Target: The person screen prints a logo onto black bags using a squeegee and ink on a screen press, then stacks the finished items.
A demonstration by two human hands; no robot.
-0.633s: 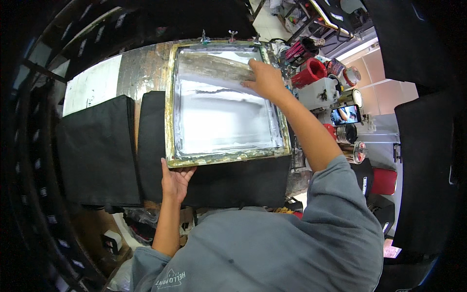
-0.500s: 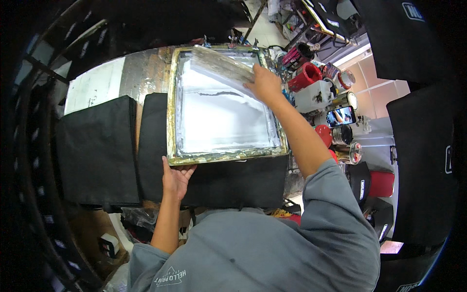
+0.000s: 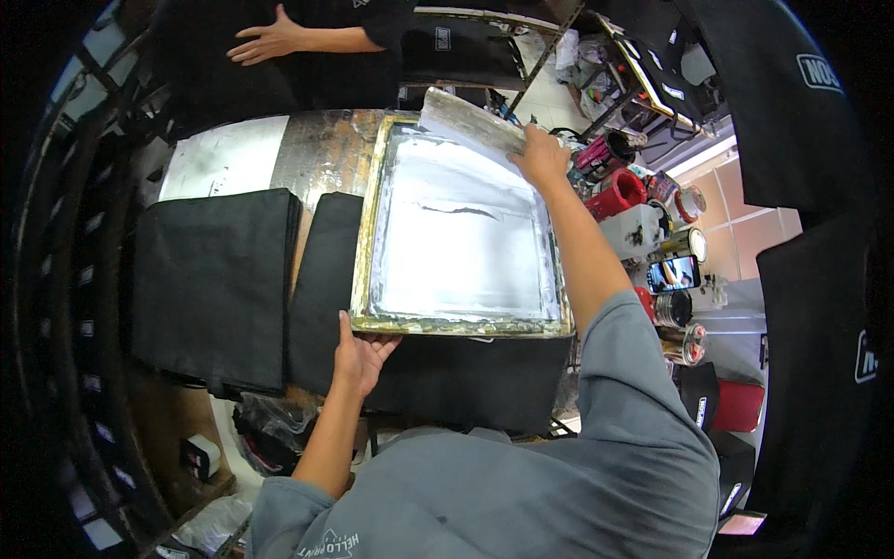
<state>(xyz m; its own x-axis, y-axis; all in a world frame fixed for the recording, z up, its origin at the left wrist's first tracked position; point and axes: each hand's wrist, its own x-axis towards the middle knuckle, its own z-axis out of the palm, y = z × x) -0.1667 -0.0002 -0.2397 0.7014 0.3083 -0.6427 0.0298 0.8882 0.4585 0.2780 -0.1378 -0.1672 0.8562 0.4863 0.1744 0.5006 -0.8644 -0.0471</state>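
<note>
A screen printing frame [image 3: 371, 233] with a white mesh lies tilted over a black fabric bag [image 3: 321, 270] on the table. My left hand [image 3: 363, 359] grips its near left corner, thumb up at the edge and fingers underneath. My right hand [image 3: 545, 158] is closed round the right end of a wide squeegee [image 3: 470, 123], which slants across the frame's far edge. A dark ink streak [image 3: 461, 211] crosses the mesh below the squeegee. The bag's middle is hidden under the frame.
Stacked black bags [image 3: 214, 289] lie left of the frame, before a white sheet [image 3: 223, 158]. Along the right stand a red container [image 3: 619, 194], a white jug [image 3: 631, 231], several cans and a lit phone [image 3: 673, 274]. Across the table a co-worker's hand [image 3: 270, 39] is spread.
The squeegee and my right hand have shifted toward the frame's far edge. A co-worker's arm has come into view at the top. The whole scene sits farther right and lower.
</note>
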